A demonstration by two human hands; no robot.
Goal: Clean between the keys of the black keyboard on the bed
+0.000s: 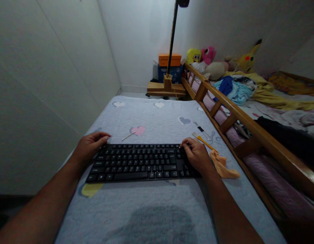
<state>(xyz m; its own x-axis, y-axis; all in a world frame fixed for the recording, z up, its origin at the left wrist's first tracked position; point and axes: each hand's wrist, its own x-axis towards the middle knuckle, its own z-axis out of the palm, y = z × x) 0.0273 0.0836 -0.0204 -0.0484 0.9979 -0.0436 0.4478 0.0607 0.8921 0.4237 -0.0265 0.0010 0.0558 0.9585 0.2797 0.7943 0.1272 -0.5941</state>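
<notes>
Head view: left hand (92, 145) should steady the keyboard (141, 162), right hand (196, 154) work lightly over the keys (170, 167); whether either grip clamps anything, I cannot tell.

A pale panelled surface (45, 101) rises along the left side and meets a white wall (136, 40) at the far corner; near that wall an orange box (169, 60) sits on a blue box (177, 74), with a wooden stand (155, 88) in front, its black pole (173, 32) upright and a yellow cord (168, 75) at the pole's foot; on the right runs a slatted wooden rail (248, 120), with pink padding (260, 173) behind the slats; beyond it lie a yellow plush toy (193, 55), a pink plush toy (209, 55), a second yellow one with a black-tipped ear (245, 62), light-blue fabric (240, 93), a mustard blanket (268, 96) and a dark cloth (289, 142).
</notes>
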